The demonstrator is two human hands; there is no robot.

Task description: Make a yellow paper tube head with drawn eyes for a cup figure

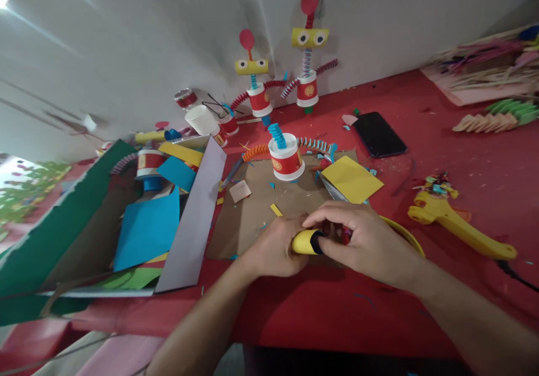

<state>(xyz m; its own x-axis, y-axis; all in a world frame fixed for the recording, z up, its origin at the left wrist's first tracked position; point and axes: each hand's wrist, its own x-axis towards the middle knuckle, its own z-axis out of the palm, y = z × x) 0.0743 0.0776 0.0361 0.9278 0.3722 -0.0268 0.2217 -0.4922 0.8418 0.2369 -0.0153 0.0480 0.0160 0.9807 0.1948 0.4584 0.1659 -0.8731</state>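
Observation:
My left hand [280, 247] is wrapped round a short yellow paper tube [304, 242] with a dark end or opening. At that end, my right hand [357, 241] has its thumb and curled fingers on the tube. A small reddish thing shows between the right fingers, too blurred to name. Just beyond my hands stands a red and white paper cup [286, 160], rim up, with a blue folded-paper spring [277, 136] on top and orange and pale blue folded springs at its sides. Both hands are over a brown cardboard sheet [227, 235].
A yellow glue gun [458, 224] and a black phone [381, 134] lie on the right. Yellow paper squares [352, 179] are near my right hand. On the left, a box [191, 219] holds coloured paper. Two paper-cup figures [259, 100] stand against the wall.

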